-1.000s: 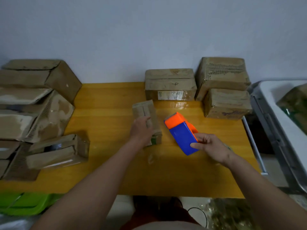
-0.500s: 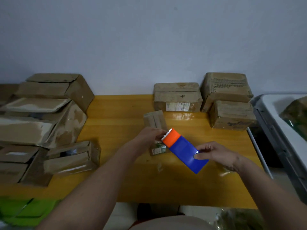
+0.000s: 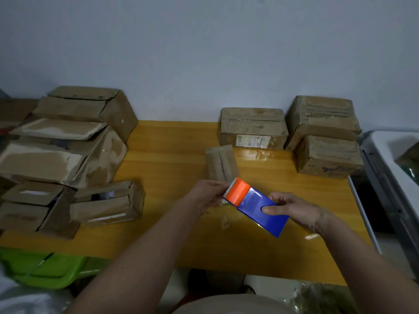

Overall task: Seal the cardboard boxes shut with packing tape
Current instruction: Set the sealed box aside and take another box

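Blue tape dispenser (image 3: 260, 206) (orange head)

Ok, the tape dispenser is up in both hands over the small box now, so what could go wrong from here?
1. The left hand has its fingertips right at the serrated edge of the tape dispenser, so it could get nicked.
2. The small box lies unheld on the table, so it may slide when the tape is pressed on.
3. The right hand grips only the blue end, so the dispenser may twist.
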`<control>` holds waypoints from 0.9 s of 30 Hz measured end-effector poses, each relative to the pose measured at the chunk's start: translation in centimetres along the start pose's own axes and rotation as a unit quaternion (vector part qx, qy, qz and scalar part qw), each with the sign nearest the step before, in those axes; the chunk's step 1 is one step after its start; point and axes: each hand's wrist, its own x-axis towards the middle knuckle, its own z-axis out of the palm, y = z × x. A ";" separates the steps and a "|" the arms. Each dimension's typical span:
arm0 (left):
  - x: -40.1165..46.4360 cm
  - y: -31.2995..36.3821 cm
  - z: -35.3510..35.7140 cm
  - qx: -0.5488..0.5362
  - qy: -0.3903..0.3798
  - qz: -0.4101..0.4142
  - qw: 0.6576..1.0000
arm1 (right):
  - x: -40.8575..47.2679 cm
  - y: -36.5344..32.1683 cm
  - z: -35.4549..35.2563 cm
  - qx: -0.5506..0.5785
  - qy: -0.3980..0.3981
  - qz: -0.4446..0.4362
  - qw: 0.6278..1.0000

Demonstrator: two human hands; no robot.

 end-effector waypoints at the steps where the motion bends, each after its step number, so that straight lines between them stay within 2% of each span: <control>1: 0.1 -0.1 0.3 -0.002 0.018 0.009 1.000 | 0.1 0.1 0.2 0.008 0.001 0.003 1.000; 5: 0.1 -0.4 0.7 -0.034 0.082 0.001 0.996 | 0.7 -0.2 2.0 0.012 0.024 0.004 1.000; 9: -0.2 -0.8 0.0 -0.069 0.092 -0.038 0.993 | 0.8 -0.3 2.4 0.015 0.014 -0.009 1.000; 13: -0.2 -1.3 0.4 -0.105 0.108 -0.012 0.988 | -0.3 -0.9 1.4 -0.007 -0.008 -0.014 1.000; 22: 0.5 -3.6 1.4 -0.201 0.227 0.010 0.953 | -1.6 -1.8 0.1 -0.087 -0.027 -0.004 0.996; 27: 0.3 -4.4 1.5 -0.203 0.278 0.018 0.939 | -1.1 -2.6 -0.1 -0.115 -0.050 0.013 0.992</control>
